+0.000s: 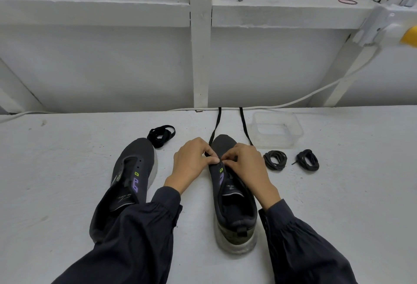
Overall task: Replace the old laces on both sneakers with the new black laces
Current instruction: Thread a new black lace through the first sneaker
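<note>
Fingers (212, 160) pinch black lace (216, 125) over sneaker (234, 207)

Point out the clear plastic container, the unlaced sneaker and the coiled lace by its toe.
clear plastic container (276, 142), head view, front wall
unlaced sneaker (138, 151), head view, toe fabric
coiled lace (156, 138), head view, bunched strands

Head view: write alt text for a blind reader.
Left hand and right hand pinch a black lace at a dark sneaker's front eyelets. A second, unlaced sneaker lies to its left; three coiled laces and a clear tub lie nearby.
</note>
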{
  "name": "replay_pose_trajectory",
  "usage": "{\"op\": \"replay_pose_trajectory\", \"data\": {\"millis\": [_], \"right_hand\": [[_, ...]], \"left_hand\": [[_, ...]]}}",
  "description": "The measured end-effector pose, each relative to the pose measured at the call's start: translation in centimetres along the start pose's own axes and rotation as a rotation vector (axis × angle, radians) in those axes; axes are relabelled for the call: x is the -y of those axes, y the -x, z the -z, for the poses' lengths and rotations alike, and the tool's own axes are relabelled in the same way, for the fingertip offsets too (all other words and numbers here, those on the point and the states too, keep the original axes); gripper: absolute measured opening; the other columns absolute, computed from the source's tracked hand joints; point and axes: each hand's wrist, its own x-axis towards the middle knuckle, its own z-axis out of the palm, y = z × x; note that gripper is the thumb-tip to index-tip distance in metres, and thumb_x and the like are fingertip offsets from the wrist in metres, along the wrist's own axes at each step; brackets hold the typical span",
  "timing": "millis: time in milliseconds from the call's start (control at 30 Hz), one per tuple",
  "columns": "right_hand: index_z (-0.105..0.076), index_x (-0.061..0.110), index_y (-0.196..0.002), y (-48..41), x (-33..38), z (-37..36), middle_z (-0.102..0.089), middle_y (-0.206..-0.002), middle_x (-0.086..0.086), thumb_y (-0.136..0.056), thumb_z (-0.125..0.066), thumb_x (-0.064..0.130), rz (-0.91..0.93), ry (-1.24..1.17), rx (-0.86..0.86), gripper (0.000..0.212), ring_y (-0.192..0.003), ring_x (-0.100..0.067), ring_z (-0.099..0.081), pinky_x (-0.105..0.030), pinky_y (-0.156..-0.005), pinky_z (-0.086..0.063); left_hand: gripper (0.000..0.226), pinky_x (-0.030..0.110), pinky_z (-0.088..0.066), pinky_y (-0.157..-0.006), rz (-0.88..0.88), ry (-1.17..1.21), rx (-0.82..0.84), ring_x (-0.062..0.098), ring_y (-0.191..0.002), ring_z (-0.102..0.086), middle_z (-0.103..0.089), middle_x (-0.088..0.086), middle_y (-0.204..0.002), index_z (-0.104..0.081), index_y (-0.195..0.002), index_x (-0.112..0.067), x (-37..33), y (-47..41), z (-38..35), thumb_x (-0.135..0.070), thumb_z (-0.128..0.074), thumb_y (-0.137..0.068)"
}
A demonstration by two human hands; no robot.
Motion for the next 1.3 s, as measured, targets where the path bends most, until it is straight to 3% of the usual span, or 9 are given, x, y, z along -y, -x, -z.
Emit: {"op": "replay_pose_trajectory", "data": {"millis": [133, 267, 433, 533, 633, 867, 967, 1100, 1300], "right_hand": [[-0.073, 0.021, -0.097, -0.2, 0.7, 0.4, -0.064, -0.099, 0.001, -0.090, -0.060, 0.023, 0.046, 0.110, 0.051, 0.015, -0.096, -0.021, -0.059, -0.028, -0.067, -0.034], [-0.062, 0.017, -0.100, -0.3, 0.6, 0.7, -0.061, -0.101, -0.002, -0.087, -0.051, 0.013, 0.112, 0.190, 0.107, 0.018, -0.093, -0.026, -0.057, -0.032, -0.065, -0.031], [-0.054, 0.015, -0.093, -0.3, 0.0, 0.0, -0.061, -0.095, -0.005, -0.080, -0.047, 0.001, 0.157, 0.107, 0.078, 0.020, -0.085, -0.030, -0.055, -0.042, -0.070, -0.045], [-0.053, 0.017, -0.082, -0.8, -0.9, 0.0, -0.060, -0.079, 0.003, -0.083, -0.053, -0.003, 0.116, -0.129, 0.032, 0.020, -0.076, -0.019, -0.054, -0.037, -0.068, -0.045], [-0.056, 0.013, -0.076, -0.8, -1.4, 0.9, -0.056, -0.069, 0.006, -0.086, -0.056, -0.005, -0.009, -0.503, -0.037, 0.021, -0.061, -0.003, -0.049, -0.017, -0.060, -0.038], [-0.060, 0.009, -0.082, 0.3, -1.3, -0.1, -0.062, -0.073, 0.000, -0.094, -0.056, -0.002, -0.213, -1.098, -0.082, 0.016, -0.065, -0.008, -0.056, -0.017, -0.060, -0.045], [-0.066, 0.005, -0.087, 0.5, -1.3, 0.5, -0.069, -0.073, 0.003, -0.090, -0.063, 0.000, -0.169, -1.094, -0.037, 0.007, -0.068, -0.005, -0.063, -0.016, -0.062, -0.049], [-0.074, 0.012, -0.093, 0.5, -1.9, 1.1, -0.063, -0.071, 0.003, -0.085, -0.071, 0.004, -0.155, -1.007, -0.012, 0.012, -0.064, -0.002, -0.059, -0.012, -0.057, -0.043], [-0.076, 0.015, -0.102, -0.3, -1.8, 1.4, -0.061, -0.074, 0.003, -0.084, -0.074, 0.007, -0.046, -0.894, 0.071, 0.020, -0.073, -0.011, -0.056, -0.019, -0.074, -0.051]], "left_hand": [[0.012, 0.033, -0.044, -0.081, -0.021, 0.128, -0.002, 0.007, -0.101, -0.055, -0.059, -0.017, -0.100, -0.075, -0.076, -0.030, 0.9, -0.1, -0.7, -0.042, -0.079, -0.076], [0.042, 0.036, -0.047, -0.089, -0.143, 0.221, 0.003, 0.007, -0.099, -0.055, -0.061, -0.016, -0.098, -0.070, -0.087, -0.032, 0.7, 0.5, -1.2, -0.068, -0.062, -0.067], [0.027, 0.035, -0.041, -0.090, -0.108, 0.101, -0.045, 0.006, -0.103, -0.052, -0.062, -0.021, -0.102, -0.064, -0.097, -0.039, 0.3, 0.9, -1.3, -0.060, -0.063, -0.079], [0.034, 0.032, -0.033, -0.088, -0.090, 0.042, -0.041, 0.008, -0.105, -0.050, -0.063, -0.021, -0.106, -0.063, -0.101, -0.041, -0.3, 0.8, -0.9, -0.057, -0.053, -0.072], [0.029, 0.031, -0.030, -0.089, -0.084, 0.038, -0.054, 0.007, -0.106, -0.049, -0.064, -0.022, -0.108, -0.062, -0.103, -0.042, -0.5, 1.0, -0.9, -0.049, -0.056, -0.076], [0.024, 0.033, -0.030, -0.096, -0.132, -0.034, -0.110, 0.009, -0.106, -0.049, -0.065, -0.018, -0.106, -0.066, -0.103, -0.036, -1.2, 0.9, -0.7, -0.047, -0.061, -0.083], [0.019, 0.037, -0.037, -0.096, -0.184, 0.019, -0.120, 0.012, -0.103, -0.053, -0.067, -0.014, -0.103, -0.069, -0.099, -0.028, -1.2, 0.3, -1.2, -0.042, -0.062, -0.090], [0.013, 0.033, -0.047, -0.088, -0.055, 0.399, -0.189, 0.012, -0.094, -0.061, -0.070, -0.009, -0.090, -0.075, -0.092, -0.017, -0.9, 0.5, -2.3, -0.029, -0.070, -0.088], [0.013, 0.033, -0.050, -0.083, -0.078, 0.396, -0.258, 0.012, -0.087, -0.063, -0.072, -0.007, -0.087, -0.075, -0.087, -0.016, -1.4, 0.7, -2.7, -0.028, -0.072, -0.087]]}}
